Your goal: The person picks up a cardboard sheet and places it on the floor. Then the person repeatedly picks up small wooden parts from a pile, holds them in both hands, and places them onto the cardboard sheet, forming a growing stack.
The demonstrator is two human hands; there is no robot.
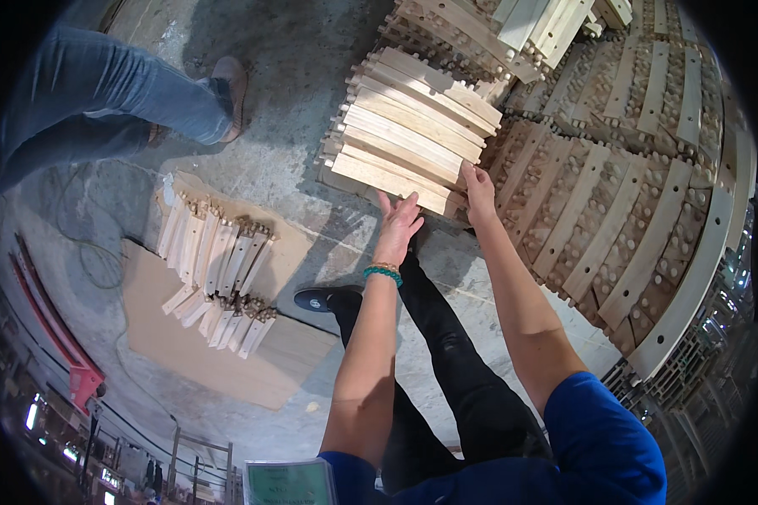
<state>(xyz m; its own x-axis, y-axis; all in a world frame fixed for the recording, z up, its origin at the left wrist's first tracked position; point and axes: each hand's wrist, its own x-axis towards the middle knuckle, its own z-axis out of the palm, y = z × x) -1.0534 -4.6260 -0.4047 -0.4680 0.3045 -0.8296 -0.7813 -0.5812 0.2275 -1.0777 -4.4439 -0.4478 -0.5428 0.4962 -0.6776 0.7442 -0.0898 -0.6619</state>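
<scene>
A stack of pale, slightly curved wooden slats (417, 126), with peg-like ends, lies in rows in front of me. My right hand (480, 195) has its fingers closed around the right end of a slat near the close side of the stack. At the stack's nearest edge, my left hand (398, 225) is open with its fingers spread, by the front slat (387, 178); whether the fingertips touch it I cannot tell. A green beaded bracelet circles the left wrist.
Tall piles of similar wooden pieces (598, 219) stand close on my right. Bundled short wooden parts (215, 257) lie on a cardboard sheet (227, 370) at left. Another person's jeans-clad leg (143, 88) is at upper left. A red metal fork-like bar (59, 328) lies far left.
</scene>
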